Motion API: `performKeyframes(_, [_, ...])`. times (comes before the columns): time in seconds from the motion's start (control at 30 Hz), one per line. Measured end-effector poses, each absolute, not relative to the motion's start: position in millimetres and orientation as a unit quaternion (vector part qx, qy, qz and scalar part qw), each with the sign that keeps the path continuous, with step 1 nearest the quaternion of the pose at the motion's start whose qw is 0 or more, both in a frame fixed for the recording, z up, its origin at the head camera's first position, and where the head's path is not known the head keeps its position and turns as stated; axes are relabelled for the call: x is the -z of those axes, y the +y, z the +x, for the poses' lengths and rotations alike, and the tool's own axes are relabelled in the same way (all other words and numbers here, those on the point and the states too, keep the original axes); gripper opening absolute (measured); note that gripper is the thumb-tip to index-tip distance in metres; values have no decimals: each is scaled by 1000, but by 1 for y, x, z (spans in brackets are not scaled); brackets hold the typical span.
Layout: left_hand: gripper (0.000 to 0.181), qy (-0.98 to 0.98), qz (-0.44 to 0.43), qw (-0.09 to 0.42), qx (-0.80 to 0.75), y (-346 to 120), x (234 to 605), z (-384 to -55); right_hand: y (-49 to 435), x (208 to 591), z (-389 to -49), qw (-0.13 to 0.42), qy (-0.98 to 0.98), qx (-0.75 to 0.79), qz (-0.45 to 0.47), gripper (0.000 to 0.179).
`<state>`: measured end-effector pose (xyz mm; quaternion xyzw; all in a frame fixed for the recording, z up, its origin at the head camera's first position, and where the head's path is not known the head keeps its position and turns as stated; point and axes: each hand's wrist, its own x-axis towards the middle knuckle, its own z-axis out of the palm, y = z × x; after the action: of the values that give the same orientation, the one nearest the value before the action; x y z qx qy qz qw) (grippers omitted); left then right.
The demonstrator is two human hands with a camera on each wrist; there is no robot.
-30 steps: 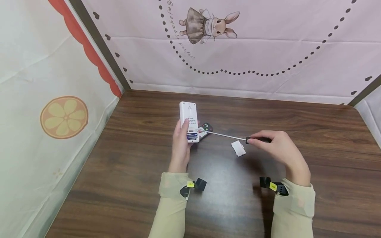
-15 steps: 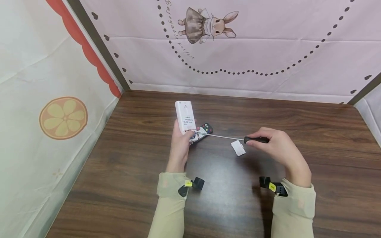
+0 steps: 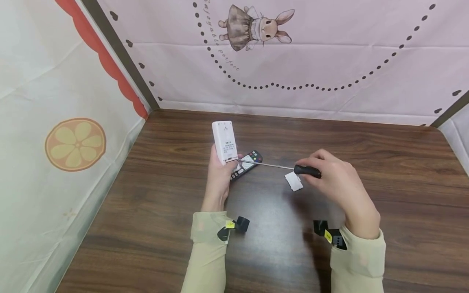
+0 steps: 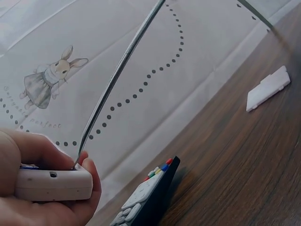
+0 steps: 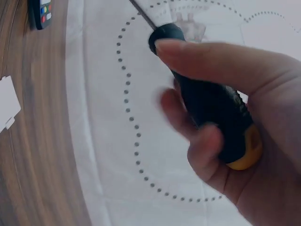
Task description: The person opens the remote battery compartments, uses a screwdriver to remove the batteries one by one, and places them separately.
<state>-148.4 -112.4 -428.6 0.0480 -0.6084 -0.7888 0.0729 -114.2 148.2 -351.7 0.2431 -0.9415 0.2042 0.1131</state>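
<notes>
My left hand grips a white remote control, its printed back facing up. The thumb lies over the battery compartment at the near end; a blue battery shows slightly beneath it in the left wrist view. With curled fingers, my right hand holds a screwdriver by its black handle with a yellow end. The metal shaft runs leftward, and its tip meets the remote's compartment beside the left thumb. Whether the tip touches the battery is hidden.
A white battery cover lies on the brown wooden table below the screwdriver shaft. Under and right of the left hand lies a black remote control with coloured buttons. Patterned cloth walls stand behind and to the left.
The white remote has shifted slightly left and tilted, and the left thumb has slid down over the batteries. My right hand has moved a little left with the screwdriver.
</notes>
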Motion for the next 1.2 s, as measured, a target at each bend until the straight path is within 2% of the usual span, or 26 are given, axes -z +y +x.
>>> performKeyframes(0.07, [71,-621,50,74,778,-113,429,-149,145,349,-111,112,-942,-196,248,30])
performKeyframes(0.23, [74,-648,56,77,756,-111,430,-149,134,345,-104,165,-929,-173,282,31])
performKeyframes(0.3, [75,-654,50,75,751,-109,431,-149,130,343,-103,170,-927,-170,286,31])
performKeyframes(0.4, [76,-655,42,67,752,-107,431,-150,131,341,-104,147,-929,-174,292,31])
performKeyframes(0.63, [75,-638,35,42,768,-105,429,-149,150,343,-107,27,-934,-235,267,33])
performKeyframes(0.73, [74,-627,33,33,777,-106,427,-148,150,339,-105,-3,-935,-249,254,32])
performKeyframes(1.0, [71,-530,19,47,846,-121,422,-147,146,332,-104,21,-924,-264,274,31])
performKeyframes(1.2, [71,-503,5,27,864,-121,419,-145,146,335,-106,16,-923,-269,276,32])
